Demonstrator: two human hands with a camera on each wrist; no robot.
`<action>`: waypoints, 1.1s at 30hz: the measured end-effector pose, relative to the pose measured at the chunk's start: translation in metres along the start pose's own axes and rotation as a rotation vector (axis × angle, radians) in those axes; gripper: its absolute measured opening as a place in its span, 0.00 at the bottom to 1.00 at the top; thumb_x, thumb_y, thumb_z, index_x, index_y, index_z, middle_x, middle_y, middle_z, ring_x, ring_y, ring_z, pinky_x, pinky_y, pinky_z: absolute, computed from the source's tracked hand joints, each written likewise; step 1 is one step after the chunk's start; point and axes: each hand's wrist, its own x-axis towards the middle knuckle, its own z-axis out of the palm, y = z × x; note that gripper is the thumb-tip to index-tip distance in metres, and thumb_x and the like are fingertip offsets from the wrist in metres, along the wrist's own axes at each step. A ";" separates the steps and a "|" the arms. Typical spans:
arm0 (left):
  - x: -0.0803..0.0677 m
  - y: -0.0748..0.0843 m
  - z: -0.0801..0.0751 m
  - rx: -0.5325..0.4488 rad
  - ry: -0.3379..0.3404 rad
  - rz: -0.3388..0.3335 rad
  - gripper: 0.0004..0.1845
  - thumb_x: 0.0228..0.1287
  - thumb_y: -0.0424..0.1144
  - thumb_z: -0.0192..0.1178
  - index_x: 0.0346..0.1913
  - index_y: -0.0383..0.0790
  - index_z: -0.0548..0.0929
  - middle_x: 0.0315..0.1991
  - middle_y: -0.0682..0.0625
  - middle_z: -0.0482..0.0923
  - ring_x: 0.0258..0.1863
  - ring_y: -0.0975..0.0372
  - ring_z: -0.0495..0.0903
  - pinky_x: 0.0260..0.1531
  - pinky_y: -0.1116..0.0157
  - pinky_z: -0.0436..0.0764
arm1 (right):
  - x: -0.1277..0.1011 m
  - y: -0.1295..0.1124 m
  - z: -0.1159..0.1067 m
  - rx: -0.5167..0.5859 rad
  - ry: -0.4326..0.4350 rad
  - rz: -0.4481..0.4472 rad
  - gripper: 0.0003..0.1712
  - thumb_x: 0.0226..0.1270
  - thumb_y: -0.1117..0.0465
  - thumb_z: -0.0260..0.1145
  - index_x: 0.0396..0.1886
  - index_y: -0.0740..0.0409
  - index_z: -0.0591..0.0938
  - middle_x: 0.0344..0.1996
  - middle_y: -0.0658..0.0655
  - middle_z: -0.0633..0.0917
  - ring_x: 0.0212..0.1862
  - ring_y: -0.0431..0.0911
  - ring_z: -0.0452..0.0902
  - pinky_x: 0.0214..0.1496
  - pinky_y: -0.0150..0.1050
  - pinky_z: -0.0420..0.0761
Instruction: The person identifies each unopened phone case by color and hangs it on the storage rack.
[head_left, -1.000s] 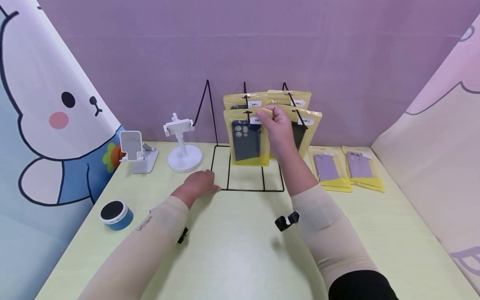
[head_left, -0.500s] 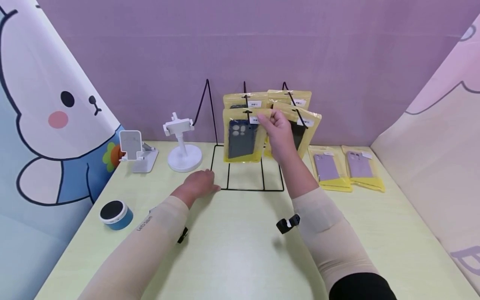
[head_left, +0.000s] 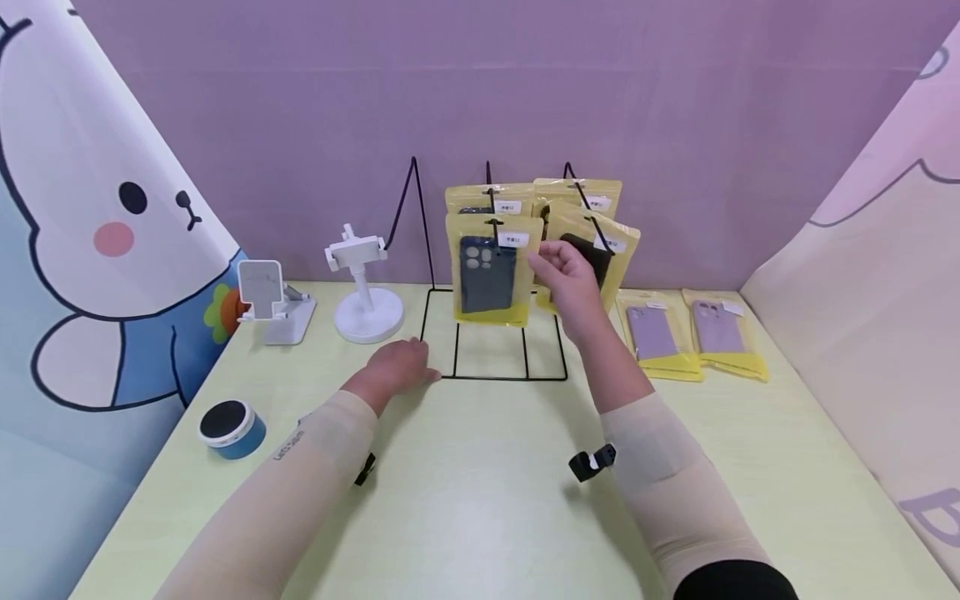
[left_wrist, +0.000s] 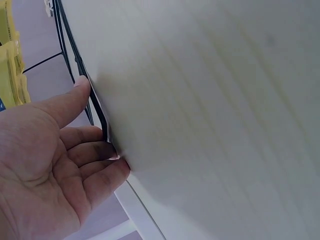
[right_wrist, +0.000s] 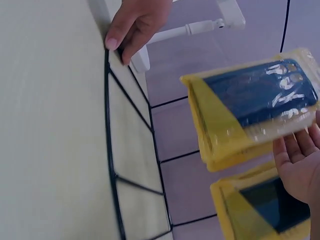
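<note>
left sleeve (head_left: pixel 288 446): a short line of small dark print running along the forearm, too blurred to read with certainty.
front pouch label (head_left: pixel 513 239): white sticker on the yellow pouch holding the dark blue phone case; dark characters, too small to read.
rear pouch label (head_left: pixel 509 207): white sticker with dark marks, not legible.
right-hand pouch labels (head_left: pixel 609 243): white stickers with print too small to make out.
right backdrop (head_left: pixel 933 512): part of a large purple outlined letter, cut by the frame edge.
</note>
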 end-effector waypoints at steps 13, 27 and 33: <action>0.001 0.000 0.000 0.033 -0.002 0.001 0.34 0.69 0.55 0.57 0.62 0.28 0.72 0.63 0.33 0.72 0.61 0.43 0.75 0.62 0.50 0.74 | -0.039 0.024 -0.053 -0.139 -0.213 -0.008 0.24 0.71 0.52 0.63 0.60 0.61 0.72 0.60 0.66 0.77 0.59 0.48 0.77 0.59 0.35 0.79; 0.002 -0.001 0.003 0.018 -0.016 -0.012 0.34 0.69 0.55 0.57 0.63 0.28 0.71 0.65 0.33 0.71 0.61 0.43 0.74 0.62 0.49 0.74 | -0.046 0.046 -0.161 -0.581 -0.134 0.127 0.24 0.73 0.48 0.60 0.56 0.63 0.76 0.53 0.62 0.81 0.45 0.35 0.79 0.47 0.30 0.82; 0.001 0.001 0.002 0.013 -0.014 -0.006 0.35 0.70 0.55 0.56 0.65 0.27 0.69 0.66 0.32 0.70 0.63 0.43 0.73 0.64 0.49 0.72 | -0.041 0.061 -0.193 -0.665 -0.028 0.158 0.31 0.75 0.48 0.57 0.67 0.64 0.67 0.61 0.66 0.75 0.57 0.50 0.73 0.58 0.40 0.75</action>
